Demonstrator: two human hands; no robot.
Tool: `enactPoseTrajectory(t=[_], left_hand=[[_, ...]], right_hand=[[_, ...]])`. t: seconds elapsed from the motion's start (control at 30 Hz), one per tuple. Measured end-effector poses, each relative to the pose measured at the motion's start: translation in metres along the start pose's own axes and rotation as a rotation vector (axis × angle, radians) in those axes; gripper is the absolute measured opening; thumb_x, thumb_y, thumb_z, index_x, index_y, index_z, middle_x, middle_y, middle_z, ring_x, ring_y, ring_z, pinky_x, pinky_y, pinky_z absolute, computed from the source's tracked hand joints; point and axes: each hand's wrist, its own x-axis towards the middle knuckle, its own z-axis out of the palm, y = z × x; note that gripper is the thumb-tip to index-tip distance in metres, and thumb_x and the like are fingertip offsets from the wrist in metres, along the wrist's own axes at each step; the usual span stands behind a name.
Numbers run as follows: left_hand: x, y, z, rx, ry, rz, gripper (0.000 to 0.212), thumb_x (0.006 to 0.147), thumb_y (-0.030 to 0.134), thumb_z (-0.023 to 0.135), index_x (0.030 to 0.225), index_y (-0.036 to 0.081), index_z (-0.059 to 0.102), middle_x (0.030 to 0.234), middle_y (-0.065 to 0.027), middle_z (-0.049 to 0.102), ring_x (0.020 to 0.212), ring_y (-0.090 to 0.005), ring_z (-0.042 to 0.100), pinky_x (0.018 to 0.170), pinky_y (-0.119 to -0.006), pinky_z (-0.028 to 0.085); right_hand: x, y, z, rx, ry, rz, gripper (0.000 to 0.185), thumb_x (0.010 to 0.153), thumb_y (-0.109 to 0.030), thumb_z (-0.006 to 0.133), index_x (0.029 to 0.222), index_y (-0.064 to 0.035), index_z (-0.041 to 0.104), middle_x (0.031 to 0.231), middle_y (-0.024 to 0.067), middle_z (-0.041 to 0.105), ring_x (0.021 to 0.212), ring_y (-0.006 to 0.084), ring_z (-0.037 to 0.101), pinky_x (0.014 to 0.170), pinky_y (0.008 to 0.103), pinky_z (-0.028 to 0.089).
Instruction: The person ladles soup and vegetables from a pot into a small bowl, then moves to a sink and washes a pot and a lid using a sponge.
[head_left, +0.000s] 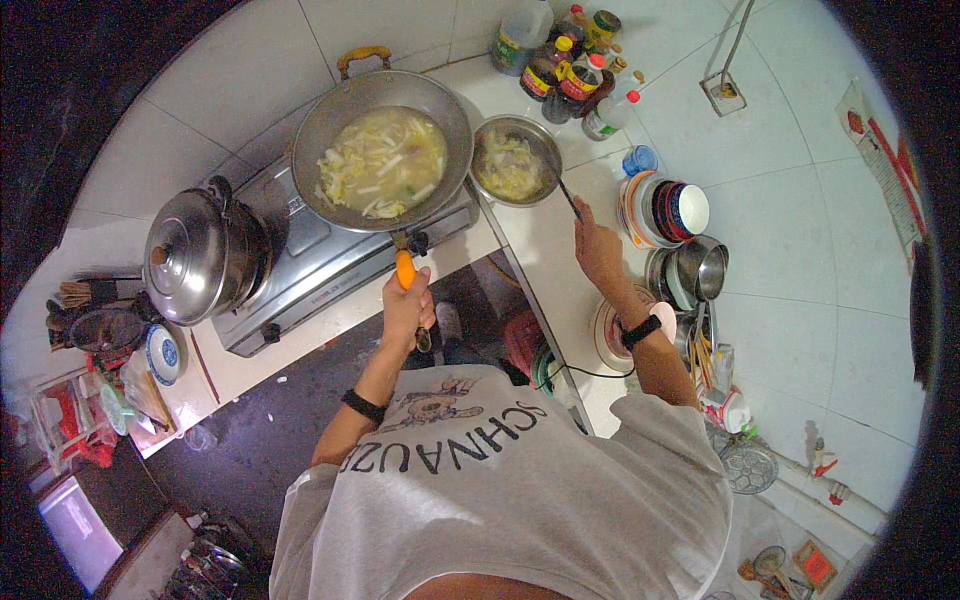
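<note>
My left hand (409, 307) is closed around the orange handle (406, 268) of a large wok (307, 176). The wok sits over the gas stove (315, 281), holding pale cabbage-like strips in cloudy broth (397, 161). To its right, on the counter, stands a round metal bowl (556, 161) with similar food (511, 166) in it. My right hand (598, 247) grips the dark handle of a utensil (568, 196) that reaches over the bowl's right rim. I cannot make out the utensil's head.
Left of the wok stands a lidded steel pot (191, 251). Sauce bottles (577, 86) crowd the back wall. Stacked bowls (664, 210) and metal basins (701, 268) line the right side. Under my right forearm is a round pinkish object (607, 330) with a black cord (589, 371).
</note>
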Motion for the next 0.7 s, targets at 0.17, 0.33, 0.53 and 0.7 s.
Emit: enactPoseTrajectory(t=[0.17, 0.33, 0.53, 0.7], left_hand=[[-0.001, 0.001, 0.005, -0.030, -0.013, -0.003, 0.021, 0.095, 0.021, 0.061, 0.088, 0.011, 0.043, 0.054, 0.0025, 0.041, 0.035, -0.0080, 0.034, 0.031, -0.026, 0.029], [0.002, -0.003, 0.000, 0.006, 0.007, 0.011, 0.025, 0.093, 0.025, 0.064, 0.087, 0.012, 0.043, 0.053, 0.0037, 0.041, 0.035, -0.0084, 0.036, 0.031, -0.026, 0.030], [0.002, -0.006, -0.002, -0.008, -0.005, 0.034, 0.022, 0.095, 0.020, 0.060, 0.087, 0.009, 0.042, 0.054, 0.0017, 0.040, 0.036, -0.0095, 0.036, 0.032, -0.027, 0.031], [0.000, -0.005, 0.000, -0.014, 0.006, 0.029, 0.021, 0.095, 0.019, 0.059, 0.087, 0.009, 0.042, 0.055, 0.0009, 0.041, 0.036, -0.0102, 0.037, 0.032, -0.028, 0.031]], right_hand=[[-0.014, 0.013, -0.004, -0.157, 0.015, -0.026, 0.049, 0.099, -0.019, 0.046, 0.146, -0.0178, 0.030, 0.073, 0.0175, 0.066, 0.060, 0.0371, 0.062, 0.052, 0.0486, 0.047], [-0.017, -0.024, -0.043, -0.054, 0.053, -0.006, 0.050, 0.099, -0.019, 0.047, 0.146, -0.0178, 0.031, 0.075, 0.0177, 0.066, 0.060, 0.0373, 0.062, 0.052, 0.0485, 0.046], [0.015, -0.112, -0.073, 0.180, 0.230, -0.264, 0.050, 0.096, -0.020, 0.050, 0.144, -0.0230, 0.037, 0.071, 0.0168, 0.065, 0.056, 0.0387, 0.062, 0.051, 0.0491, 0.049], [0.086, -0.175, -0.037, 0.226, 0.279, -0.314, 0.039, 0.094, -0.018, 0.052, 0.132, -0.0126, 0.047, 0.073, 0.0204, 0.065, 0.065, 0.0416, 0.064, 0.060, 0.0523, 0.050]])
